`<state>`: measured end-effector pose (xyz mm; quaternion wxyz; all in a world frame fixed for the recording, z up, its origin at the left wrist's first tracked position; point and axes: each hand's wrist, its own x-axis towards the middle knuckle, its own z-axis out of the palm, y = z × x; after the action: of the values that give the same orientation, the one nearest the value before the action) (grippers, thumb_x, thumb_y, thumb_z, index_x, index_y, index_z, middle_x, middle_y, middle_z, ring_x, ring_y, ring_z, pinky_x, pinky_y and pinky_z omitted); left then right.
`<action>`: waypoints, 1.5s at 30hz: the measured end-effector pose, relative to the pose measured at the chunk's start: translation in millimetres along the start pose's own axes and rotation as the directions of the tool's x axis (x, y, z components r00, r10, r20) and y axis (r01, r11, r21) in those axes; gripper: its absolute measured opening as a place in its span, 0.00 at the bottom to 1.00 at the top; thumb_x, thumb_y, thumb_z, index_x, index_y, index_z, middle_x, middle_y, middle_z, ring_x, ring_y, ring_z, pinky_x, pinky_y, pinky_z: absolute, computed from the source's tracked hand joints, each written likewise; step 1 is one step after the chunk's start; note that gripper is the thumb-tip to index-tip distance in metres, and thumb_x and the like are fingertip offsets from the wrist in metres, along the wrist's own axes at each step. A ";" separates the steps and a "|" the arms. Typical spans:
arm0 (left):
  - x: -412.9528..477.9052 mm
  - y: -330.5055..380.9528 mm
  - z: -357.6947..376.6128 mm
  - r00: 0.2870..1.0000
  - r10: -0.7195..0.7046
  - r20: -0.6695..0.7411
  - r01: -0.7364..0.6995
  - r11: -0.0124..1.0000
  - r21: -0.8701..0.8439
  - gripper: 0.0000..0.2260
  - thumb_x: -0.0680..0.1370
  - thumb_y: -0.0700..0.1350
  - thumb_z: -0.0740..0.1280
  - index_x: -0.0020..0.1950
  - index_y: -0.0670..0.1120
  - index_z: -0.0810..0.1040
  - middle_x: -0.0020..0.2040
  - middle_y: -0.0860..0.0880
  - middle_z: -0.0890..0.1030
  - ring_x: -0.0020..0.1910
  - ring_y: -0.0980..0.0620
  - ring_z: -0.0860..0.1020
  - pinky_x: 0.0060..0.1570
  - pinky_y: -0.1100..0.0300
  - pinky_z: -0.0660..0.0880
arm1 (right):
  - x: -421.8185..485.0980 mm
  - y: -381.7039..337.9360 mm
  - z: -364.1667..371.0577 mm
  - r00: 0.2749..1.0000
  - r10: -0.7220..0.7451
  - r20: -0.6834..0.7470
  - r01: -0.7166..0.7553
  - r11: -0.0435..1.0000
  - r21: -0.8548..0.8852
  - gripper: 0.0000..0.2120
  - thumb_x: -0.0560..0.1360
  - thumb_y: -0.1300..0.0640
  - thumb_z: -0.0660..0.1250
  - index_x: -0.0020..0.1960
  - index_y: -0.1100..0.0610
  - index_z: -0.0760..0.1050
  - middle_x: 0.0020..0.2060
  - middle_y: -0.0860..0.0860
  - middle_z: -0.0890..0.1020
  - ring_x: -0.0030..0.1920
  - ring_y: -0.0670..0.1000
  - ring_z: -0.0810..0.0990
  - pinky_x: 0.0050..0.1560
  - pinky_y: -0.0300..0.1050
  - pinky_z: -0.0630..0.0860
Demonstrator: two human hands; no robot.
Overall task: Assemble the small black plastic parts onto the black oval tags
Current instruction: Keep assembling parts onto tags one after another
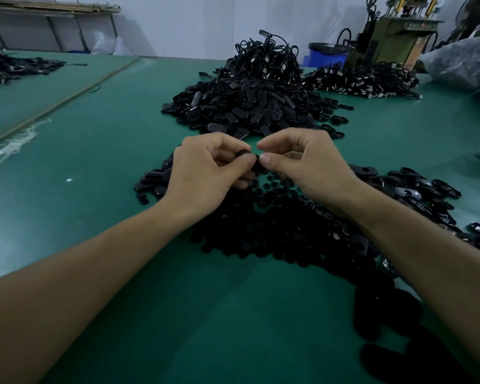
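Both hands meet at the centre of the frame, just above the green counter (pixel 94 167). The left hand (pixel 205 167) pinches a black piece (pixel 244 154) between its thumb and curled forefinger. I'd guess it's an oval tag, though most of it is hidden. The right hand (pixel 302 162) pinches too, thumb against forefinger, with a speck of black (pixel 258 162) at the tips touching the left's piece. It's too small to say for certain that it's the plastic part.

Beneath the wrists lies a spread of small black parts (pixel 261 225). Loose oval tags (pixel 416 189) lie at mid right, and a big heap (pixel 247 106) of them sits above centre.

These bits look feather-light, hard and glossy, so probably slippery. Take the tag by its edges, leaving the middle free, and hold the small part by its sides. The fit likely needs a firm, square squeeze. If one slips, it will be lost among all that black.
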<state>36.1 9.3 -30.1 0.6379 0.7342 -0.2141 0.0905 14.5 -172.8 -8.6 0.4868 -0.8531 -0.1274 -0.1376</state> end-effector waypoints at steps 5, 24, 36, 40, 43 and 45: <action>0.1 2.6 1.6 0.997 -0.082 0.013 0.083 0.984 -0.157 0.03 0.78 0.37 0.71 0.47 0.45 0.83 0.40 0.46 0.87 0.39 0.49 0.87 0.38 0.64 0.81 | 0.4 6.1 0.2 0.996 0.080 0.034 -0.083 0.992 0.092 0.04 0.77 0.60 0.71 0.46 0.53 0.83 0.35 0.46 0.86 0.34 0.40 0.81 0.35 0.30 0.74; 2.3 -2.4 -2.7 0.991 -0.097 -0.096 0.086 0.989 -0.117 0.05 0.78 0.36 0.71 0.49 0.46 0.82 0.35 0.50 0.85 0.38 0.49 0.86 0.38 0.61 0.81 | -2.3 -4.8 -2.9 0.952 0.112 0.283 0.045 0.869 -0.492 0.03 0.73 0.51 0.75 0.41 0.48 0.83 0.33 0.40 0.81 0.36 0.33 0.78 0.34 0.24 0.69; 3.8 -6.5 -3.9 0.990 -0.098 -0.106 0.088 0.992 -0.094 0.04 0.78 0.37 0.72 0.46 0.46 0.83 0.37 0.49 0.86 0.39 0.49 0.86 0.38 0.60 0.82 | -0.7 -3.2 -6.8 0.952 0.194 0.236 -0.012 0.796 -0.606 0.07 0.76 0.49 0.71 0.48 0.52 0.81 0.37 0.42 0.76 0.37 0.39 0.74 0.34 0.33 0.66; 4.1 -7.9 -3.8 0.989 -0.098 -0.112 0.088 0.993 -0.084 0.04 0.78 0.37 0.72 0.46 0.46 0.83 0.37 0.49 0.86 0.39 0.49 0.87 0.38 0.59 0.82 | -1.3 -4.1 -6.7 0.955 0.186 0.232 -0.012 0.803 -0.596 0.04 0.76 0.51 0.71 0.46 0.51 0.81 0.37 0.43 0.78 0.37 0.40 0.74 0.34 0.32 0.66; 4.9 -8.8 -3.8 0.989 -0.100 -0.109 0.091 0.992 -0.086 0.04 0.78 0.37 0.72 0.46 0.46 0.83 0.38 0.49 0.86 0.39 0.49 0.87 0.38 0.59 0.82 | -3.0 -6.3 -5.6 0.962 0.150 0.228 0.007 0.822 -0.570 0.04 0.76 0.51 0.71 0.42 0.48 0.81 0.36 0.42 0.79 0.37 0.38 0.76 0.34 0.31 0.67; 5.0 -9.3 -4.2 0.989 -0.103 -0.104 0.095 0.992 -0.087 0.05 0.78 0.37 0.72 0.45 0.47 0.83 0.38 0.49 0.86 0.40 0.49 0.87 0.38 0.59 0.82 | -2.5 -8.0 -5.2 0.977 0.089 0.193 0.034 0.833 -0.552 0.04 0.76 0.53 0.70 0.44 0.49 0.82 0.35 0.41 0.79 0.37 0.36 0.76 0.34 0.26 0.68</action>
<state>45.1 13.3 -35.7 0.6818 0.7112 -0.1461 0.0894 8.8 -173.6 -0.6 0.2058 -0.9686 -0.1209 -0.0701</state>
